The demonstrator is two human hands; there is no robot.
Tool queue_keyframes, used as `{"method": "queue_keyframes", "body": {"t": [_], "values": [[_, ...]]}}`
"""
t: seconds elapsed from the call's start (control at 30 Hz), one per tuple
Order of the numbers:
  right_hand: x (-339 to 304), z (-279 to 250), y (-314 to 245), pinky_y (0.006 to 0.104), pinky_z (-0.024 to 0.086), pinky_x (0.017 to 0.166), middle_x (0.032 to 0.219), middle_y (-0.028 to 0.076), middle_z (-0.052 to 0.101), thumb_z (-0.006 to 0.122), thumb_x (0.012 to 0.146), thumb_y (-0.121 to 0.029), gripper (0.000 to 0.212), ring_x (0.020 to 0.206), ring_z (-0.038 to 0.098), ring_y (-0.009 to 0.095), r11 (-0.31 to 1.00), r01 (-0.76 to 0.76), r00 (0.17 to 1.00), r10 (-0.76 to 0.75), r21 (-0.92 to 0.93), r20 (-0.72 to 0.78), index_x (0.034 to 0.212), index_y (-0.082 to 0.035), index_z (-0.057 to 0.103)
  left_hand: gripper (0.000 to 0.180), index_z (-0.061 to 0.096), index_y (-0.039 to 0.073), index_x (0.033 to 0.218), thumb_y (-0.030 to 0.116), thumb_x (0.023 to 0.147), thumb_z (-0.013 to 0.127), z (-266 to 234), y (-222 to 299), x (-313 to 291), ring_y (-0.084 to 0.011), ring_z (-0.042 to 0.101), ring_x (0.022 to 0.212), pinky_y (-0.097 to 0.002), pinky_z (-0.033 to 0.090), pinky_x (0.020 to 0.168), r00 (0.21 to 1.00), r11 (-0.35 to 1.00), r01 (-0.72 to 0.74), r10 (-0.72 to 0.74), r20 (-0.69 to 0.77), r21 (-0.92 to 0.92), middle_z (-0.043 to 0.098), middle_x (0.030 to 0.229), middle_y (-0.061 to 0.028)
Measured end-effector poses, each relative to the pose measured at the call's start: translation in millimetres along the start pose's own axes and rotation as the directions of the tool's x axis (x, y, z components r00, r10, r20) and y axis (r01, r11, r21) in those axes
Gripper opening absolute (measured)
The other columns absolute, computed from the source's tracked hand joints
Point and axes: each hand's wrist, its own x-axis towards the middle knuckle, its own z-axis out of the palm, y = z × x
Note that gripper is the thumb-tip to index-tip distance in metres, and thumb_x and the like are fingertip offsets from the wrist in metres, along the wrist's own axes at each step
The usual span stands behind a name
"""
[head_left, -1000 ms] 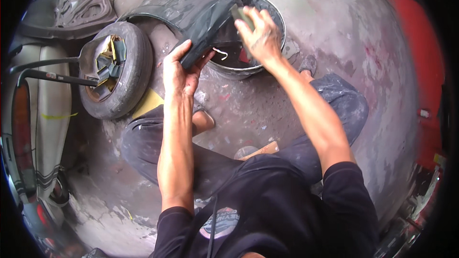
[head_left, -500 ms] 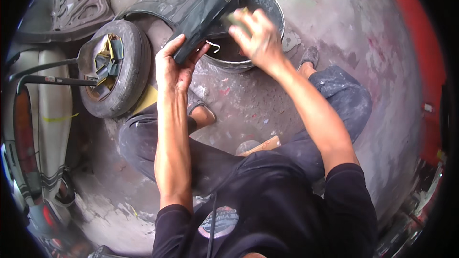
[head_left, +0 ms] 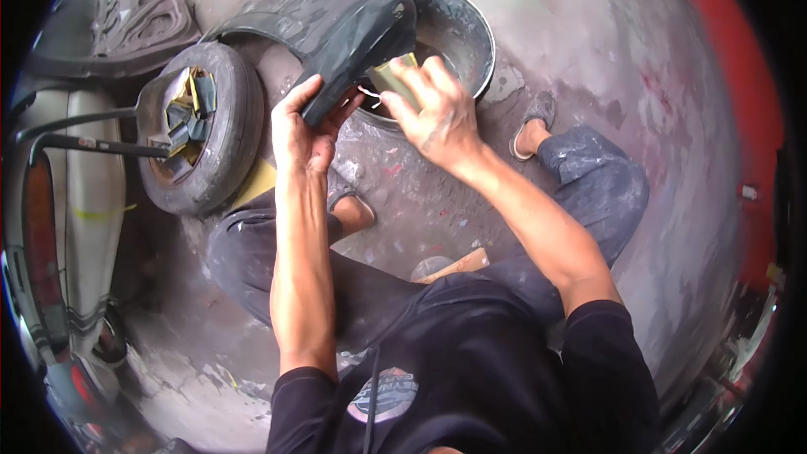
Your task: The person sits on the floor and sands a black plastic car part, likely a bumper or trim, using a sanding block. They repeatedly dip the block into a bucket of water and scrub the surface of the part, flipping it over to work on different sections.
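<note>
A dark grey car fender (head_left: pixel 336 21) rests across the rim of a round metal tub (head_left: pixel 486 42), its curved arch toward the left. My left hand (head_left: pixel 304 130) grips the fender's narrow near end, thumb on top and fingers underneath. In my right hand (head_left: pixel 439 118) is a folded piece of yellow-green sandpaper (head_left: pixel 395 80), pinched between thumb and fingers. The sandpaper is close to the fender's right edge, over the tub; whether it touches cannot be made out. A bent white wire (head_left: pixel 370 97) shows just below the fender's edge.
Left of the fender a tyre (head_left: pixel 239 130) holds several folded sandpaper pieces (head_left: pixel 192 109). Dark metal bars (head_left: pixel 101 143) reach over it. Beyond lie a dark panel (head_left: pixel 134 21) and bumper-like parts (head_left: pixel 92 185). A wooden piece (head_left: pixel 465 263) lies between my legs; a red surface (head_left: pixel 727 76) stands at right.
My right hand has moved down and left with the sandpaper, from above the tub toward the fender's edge. My left hand keeps its hold on the fender.
</note>
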Motion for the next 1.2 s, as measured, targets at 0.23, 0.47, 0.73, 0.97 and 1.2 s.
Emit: {"method": "queue_keyframes", "body": {"t": [0.23, 0.47, 0.73, 0.97, 1.2], "values": [[68.5, 5.1, 42.1, 0.047, 0.06, 0.081, 0.103, 0.015, 0.069, 0.077, 0.096, -0.035, 0.036, 0.094, 0.072, 0.035, 0.995, 0.021, 0.998, -0.015, -0.098, 0.058, 0.123, -0.012, 0.076, 0.029, 0.065, -0.01, 0.119, 0.011, 0.099, 0.065, -2.5, -0.8, 1.2, -0.0408, 0.076, 0.102, -0.0554, 0.066, 0.095, 1.0, 1.0, -0.016, 0.016, -0.007, 0.015, 0.075, 0.112, -0.0263], [128.3, 4.9, 98.9, 0.0503, 0.058, 0.091, 0.109, 0.016, 0.071, 0.07, 0.101, -0.037, 0.033, 0.109, 0.071, 0.04, 0.989, -0.02, 0.976, 0.052, -0.146, 0.212, 0.128, -0.019, 0.076, 0.04, 0.057, -0.013, 0.131, 0.008, 0.098, 0.064, 10.5, -6.1, -1.5, -0.0443, 0.065, 0.125, -0.0615, 0.055, 0.112, 1.0, 1.0, -0.011, 0.011, -0.011, 0.016, 0.065, 0.134, -0.0304], [133.5, -5.1, 58.7, 0.0502, 0.059, 0.092, 0.105, 0.018, 0.071, 0.074, 0.097, -0.035, 0.037, 0.105, 0.071, 0.039, 0.985, 0.155, 0.9, -0.111, -0.073, 0.422, 0.129, -0.016, 0.077, 0.04, 0.059, -0.014, 0.128, 0.01, 0.097, 0.068, 13.2, -5.9, -10.6, -0.0381, 0.068, 0.119, -0.0567, 0.063, 0.104, 0.994, 0.995, -0.085, 0.089, -0.065, 0.057, 0.066, 0.127, -0.0255], [153.7, 34.9, 72.4, 0.0524, 0.058, 0.087, 0.104, 0.019, 0.069, 0.075, 0.096, -0.037, 0.036, 0.096, 0.072, 0.042, 0.954, 0.274, 0.898, -0.207, -0.126, 0.388, 0.124, -0.014, 0.077, 0.03, 0.065, -0.013, 0.119, 0.008, 0.098, 0.068, 6.0, -6.5, -8.5, -0.0342, 0.074, 0.106, -0.049, 0.068, 0.091, 0.988, 0.992, -0.123, 0.119, -0.095, -0.034, 0.072, 0.117, -0.0239], [187.4, 31.1, 89.9, 0.0524, 0.059, 0.084, 0.114, 0.024, 0.073, 0.071, 0.099, -0.038, 0.035, 0.101, 0.072, 0.044, 0.963, 0.08, 0.886, 0.049, -0.258, 0.46, 0.117, -0.009, 0.077, 0.038, 0.06, -0.015, 0.125, 0.01, 0.097, 0.067, 12.9, -8.4, -10.0, -0.0394, 0.068, 0.118, -0.0545, 0.066, 0.099, 0.992, 0.996, -0.091, 0.092, -0.09, 0.018, 0.066, 0.125, -0.0266]]}}
